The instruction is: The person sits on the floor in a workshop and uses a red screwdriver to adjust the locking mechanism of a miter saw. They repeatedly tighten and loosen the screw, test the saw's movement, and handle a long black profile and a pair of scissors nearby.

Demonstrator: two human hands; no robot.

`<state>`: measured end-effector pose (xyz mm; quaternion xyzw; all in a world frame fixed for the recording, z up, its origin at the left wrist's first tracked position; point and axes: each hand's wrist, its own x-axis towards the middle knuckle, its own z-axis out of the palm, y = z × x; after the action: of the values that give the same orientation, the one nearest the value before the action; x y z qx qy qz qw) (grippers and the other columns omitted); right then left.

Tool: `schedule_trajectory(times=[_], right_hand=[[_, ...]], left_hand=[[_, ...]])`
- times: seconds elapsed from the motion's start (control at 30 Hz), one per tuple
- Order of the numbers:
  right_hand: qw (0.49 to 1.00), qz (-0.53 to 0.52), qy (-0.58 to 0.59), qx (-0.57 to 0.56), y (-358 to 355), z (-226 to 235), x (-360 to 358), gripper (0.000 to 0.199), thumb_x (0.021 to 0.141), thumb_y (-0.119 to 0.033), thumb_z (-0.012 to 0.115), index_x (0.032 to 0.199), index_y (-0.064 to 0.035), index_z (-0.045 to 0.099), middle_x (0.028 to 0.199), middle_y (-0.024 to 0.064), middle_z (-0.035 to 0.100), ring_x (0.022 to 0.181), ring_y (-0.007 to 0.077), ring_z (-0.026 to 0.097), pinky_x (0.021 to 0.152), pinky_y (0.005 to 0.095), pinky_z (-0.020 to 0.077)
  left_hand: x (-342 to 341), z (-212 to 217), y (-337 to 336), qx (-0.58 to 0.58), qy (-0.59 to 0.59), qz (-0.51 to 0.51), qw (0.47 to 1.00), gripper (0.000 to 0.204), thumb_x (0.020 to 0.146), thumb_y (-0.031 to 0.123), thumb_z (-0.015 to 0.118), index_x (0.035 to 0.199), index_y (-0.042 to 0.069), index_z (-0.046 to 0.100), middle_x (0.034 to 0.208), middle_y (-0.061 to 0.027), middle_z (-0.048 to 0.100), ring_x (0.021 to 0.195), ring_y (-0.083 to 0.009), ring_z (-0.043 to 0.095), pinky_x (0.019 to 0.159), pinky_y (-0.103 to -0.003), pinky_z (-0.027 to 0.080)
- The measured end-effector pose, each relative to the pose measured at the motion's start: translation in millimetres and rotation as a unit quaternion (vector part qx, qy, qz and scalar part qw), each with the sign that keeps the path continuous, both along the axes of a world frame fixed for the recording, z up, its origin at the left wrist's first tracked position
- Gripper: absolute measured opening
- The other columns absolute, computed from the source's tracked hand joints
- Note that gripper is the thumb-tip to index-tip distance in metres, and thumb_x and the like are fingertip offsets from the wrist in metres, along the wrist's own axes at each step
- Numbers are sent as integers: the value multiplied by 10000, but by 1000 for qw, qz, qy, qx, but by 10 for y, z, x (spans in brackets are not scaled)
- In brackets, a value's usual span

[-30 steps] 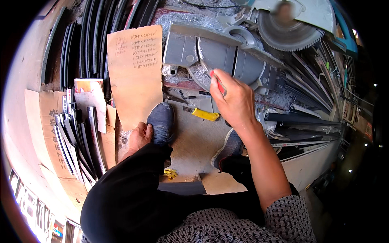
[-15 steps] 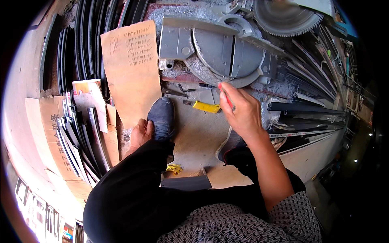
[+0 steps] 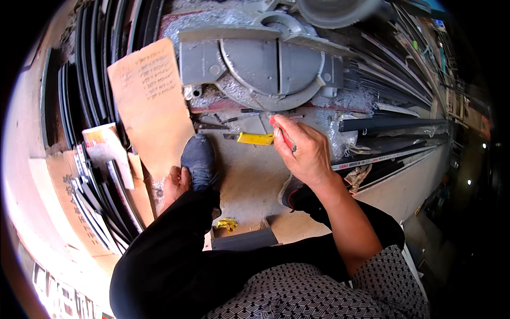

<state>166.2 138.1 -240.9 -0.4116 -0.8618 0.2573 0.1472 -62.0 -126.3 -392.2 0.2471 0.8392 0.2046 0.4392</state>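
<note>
A slim red pen (image 3: pixel 288 139) is pinched in my right hand (image 3: pixel 307 154), its red end up toward the saw base. The hand is raised over the floor, apart from the cardboard. My left hand (image 3: pixel 176 183) is low beside my dark shoe (image 3: pixel 199 162), its fingers closed at the bottom edge of a brown cardboard sheet (image 3: pixel 151 109). Handwritten lines cover the sheet's upper part. Part of that grip is hidden, and the sheet's lower corner meets the shoe. A yellow-handled flat tool (image 3: pixel 255 139) lies just left of my right hand.
A mitre saw base (image 3: pixel 249 66), dusted with metal shavings, stands ahead below its round blade (image 3: pixel 340 10). Dark profile strips lie at left (image 3: pixel 87 69) and right (image 3: pixel 393 124). Short offcuts (image 3: pixel 101 196) fill a carton at lower left. A work glove (image 3: pixel 358 176) lies at right.
The view has shifted, moving the scene leftward. The cardboard sheet leans more to the left. My right hand, still with the pen, is slightly lower; the left hand keeps its place by the shoe.
</note>
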Motion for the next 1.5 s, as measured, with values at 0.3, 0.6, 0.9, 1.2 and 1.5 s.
schedule_trajectory(times=[0.3, 0.6, 0.9, 1.2, 1.5], right_hand=[[928, -357, 92, -50, 442, 121, 654, 241, 971, -141, 682, 1156, 5, 733, 918, 125, 783, 868, 122, 720, 801, 279, 554], [930, -362, 65, -20, 1240, -140, 854, 308, 954, -291, 687, 1126, -44, 756, 913, 131, 776, 838, 183, 734, 790, 302, 548], [955, -288, -14, -61, 1654, -28, 841, 321, 924, -315, 691, 1108, -62, 760, 962, 156, 777, 896, 284, 750, 836, 332, 558], [971, -188, -126, -78, 1855, 142, 834, 292, 948, -313, 653, 1125, -96, 738, 909, 240, 714, 867, 414, 709, 788, 425, 546], [964, -216, -130, -80, 1698, 191, 845, 288, 960, -316, 639, 1110, -94, 744, 937, 237, 714, 893, 458, 684, 799, 430, 550]], left_hand=[[35, -117, -91, 27, 3, 3, 1000, 313, 1044, 299, 610, 957, -1, 585, 808, -244, 681, 763, -395, 682, 725, -454, 538], [-2, -308, -244, 7, -2, -11, 1000, 328, 1059, 322, 580, 940, 17, 580, 819, -254, 686, 786, -437, 689, 716, -490, 536], [-6, -192, -189, 9, 3, -13, 1000, 283, 1046, 286, 587, 951, 20, 583, 832, -261, 685, 789, -441, 687, 721, -485, 538], [11, -172, -128, 8, 6, -28, 1000, 285, 1048, 277, 583, 945, 11, 583, 816, -253, 681, 767, -427, 675, 716, -473, 532], [59, -7, -36, -4, 6, 1, 1000, 292, 1056, 261, 572, 929, -1, 575, 806, -253, 676, 749, -420, 670, 684, -475, 518]])
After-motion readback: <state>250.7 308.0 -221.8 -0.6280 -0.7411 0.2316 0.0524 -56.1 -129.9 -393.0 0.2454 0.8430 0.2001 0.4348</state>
